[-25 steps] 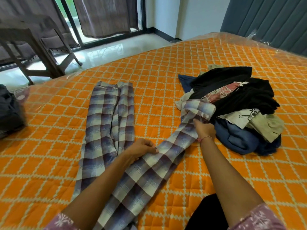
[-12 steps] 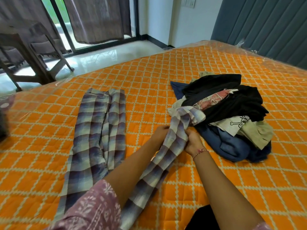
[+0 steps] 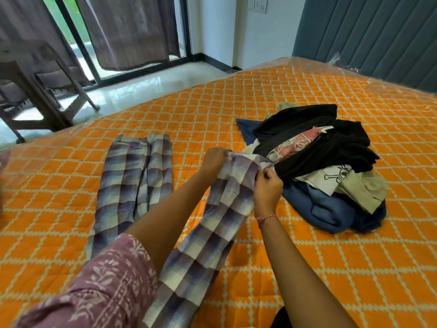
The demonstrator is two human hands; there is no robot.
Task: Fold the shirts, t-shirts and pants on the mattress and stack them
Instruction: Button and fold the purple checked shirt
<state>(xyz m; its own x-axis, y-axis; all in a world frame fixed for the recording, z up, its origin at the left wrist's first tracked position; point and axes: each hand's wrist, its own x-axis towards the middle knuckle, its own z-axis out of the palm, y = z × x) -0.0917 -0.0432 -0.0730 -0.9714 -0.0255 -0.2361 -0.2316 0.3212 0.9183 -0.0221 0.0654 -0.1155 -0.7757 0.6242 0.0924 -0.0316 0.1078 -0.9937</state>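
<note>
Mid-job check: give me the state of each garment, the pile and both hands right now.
plaid pants: one leg flat on the mattress, the other lifted at its hem
left hand: gripping that hem
right hand: pinching the same hem
clothes pile: unfolded, heaped
black garment: crumpled on top
blue garment: bunched at the bottom

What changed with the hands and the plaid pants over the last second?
The left hand moved from mid-leg up to the far end of the plaid pants leg and took a grip beside the right hand. Both now pinch that end, lifted off the mattress next to the clothes pile. The other leg stays flat on the left; the pile looks unchanged.
</note>
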